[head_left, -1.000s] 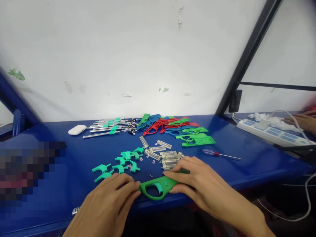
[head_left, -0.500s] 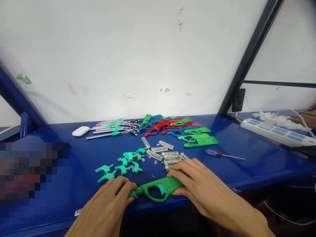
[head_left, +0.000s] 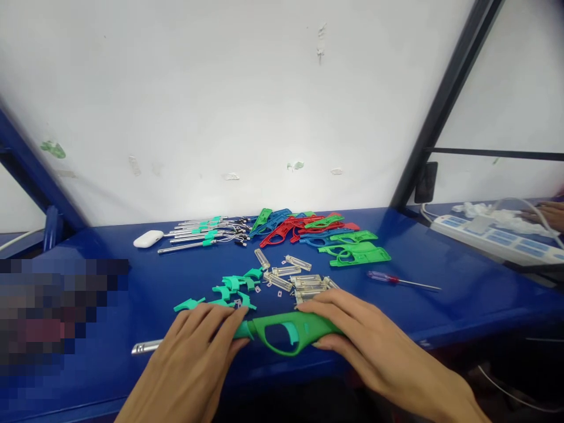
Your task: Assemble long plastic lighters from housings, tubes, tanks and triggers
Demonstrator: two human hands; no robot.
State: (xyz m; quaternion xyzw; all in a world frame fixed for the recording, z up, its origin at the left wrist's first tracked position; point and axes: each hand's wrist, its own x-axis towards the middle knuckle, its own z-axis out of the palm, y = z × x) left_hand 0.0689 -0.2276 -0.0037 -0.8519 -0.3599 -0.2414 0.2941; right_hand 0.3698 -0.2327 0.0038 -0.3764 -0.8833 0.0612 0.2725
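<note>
Both hands grip a long-nosed green gas lighter (head_left: 282, 332), held level near the desk's front edge. My left hand (head_left: 194, 346) is closed around its nose by the teal collar (head_left: 245, 331); the slotted metal tube tip (head_left: 146, 347) sticks out left of it. My right hand (head_left: 361, 341) wraps the rear of the handle, thumb below and fingers above. A teal trigger (head_left: 291, 333) shows inside the finger loop. Just beyond the hands lie loose teal triggers (head_left: 231, 283) and clear fuel tanks (head_left: 306, 281), some partly hidden by the fingers.
Metal lighter tubes with wires (head_left: 207, 229) lie at the back left beside a white earbud case (head_left: 148, 238). Red, blue and green handle shells (head_left: 359, 254) are piled at the back. A screwdriver (head_left: 403, 281) lies right, near a power strip (head_left: 497, 238).
The lighter has shifted slightly in the hands, and more of its metal tube now shows left of my left hand. The teal collar now sits against the front of the green handle.
</note>
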